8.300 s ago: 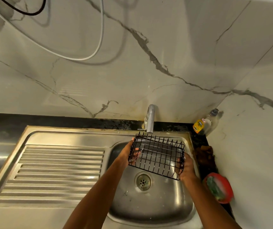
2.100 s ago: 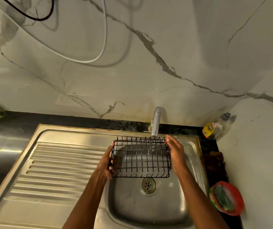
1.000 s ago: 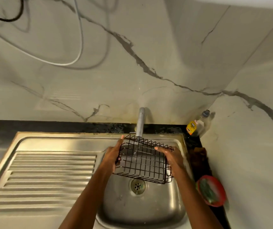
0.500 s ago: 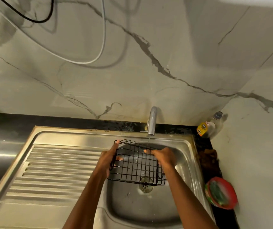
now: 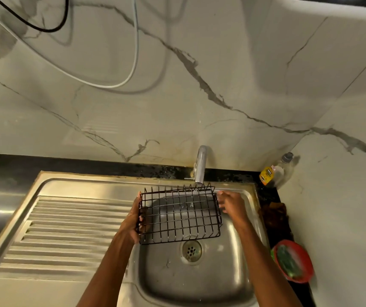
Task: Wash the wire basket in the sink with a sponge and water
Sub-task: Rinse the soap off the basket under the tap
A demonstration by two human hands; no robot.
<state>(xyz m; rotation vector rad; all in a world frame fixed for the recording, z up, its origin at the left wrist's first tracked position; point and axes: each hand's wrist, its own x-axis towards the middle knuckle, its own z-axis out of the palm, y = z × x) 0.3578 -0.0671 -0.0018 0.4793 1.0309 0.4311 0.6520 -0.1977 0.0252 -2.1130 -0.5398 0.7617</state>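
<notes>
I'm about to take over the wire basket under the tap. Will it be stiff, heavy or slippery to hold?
Probably stiff: the wire basket keeps its boxy grid shape while the left hand grips one end. Likely light, being mostly open gaps. Possibly slippery, since it sits under the tap with thin coated wires.

The bottle [image 5: 275, 172] in the corner bears a yellow label whose print is too small to read.

The basket [image 5: 180, 214] is black wire in a grid. The sink [image 5: 82, 231] is silver steel, ribbed at its left side. The wall [image 5: 177, 96] is white with grey veins. At the right edge, a red dish [image 5: 294, 261] holds something green; a bottle [image 5: 274, 172] wears a yellow label.
</notes>
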